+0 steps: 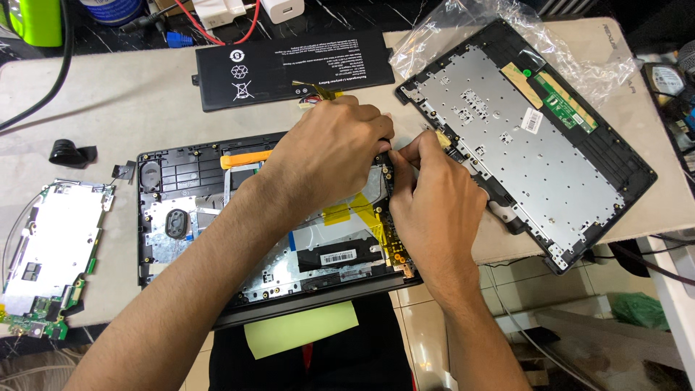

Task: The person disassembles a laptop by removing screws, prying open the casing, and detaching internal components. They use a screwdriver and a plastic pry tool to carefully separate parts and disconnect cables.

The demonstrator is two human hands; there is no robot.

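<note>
An opened laptop base (pixel 190 190) lies in front of me with its inner parts bare and strips of yellow tape (pixel 352 208) across them. My left hand (pixel 326 156) rests over its upper right corner, fingers curled down onto the edge. My right hand (pixel 433 194) meets it there, thumb and forefinger pinching something small at that corner; what they pinch is too small to make out. Beside that corner lies a second keyboard panel (pixel 523 141), metal underside up.
A flat black battery (pixel 289 66) lies at the back. A circuit board (pixel 49 253) sits at the left edge. A clear plastic bag (pixel 507 25) lies under the second panel. Cables and chargers (pixel 232 11) crowd the far edge. The table edge drops to a tiled floor (pixel 507 282).
</note>
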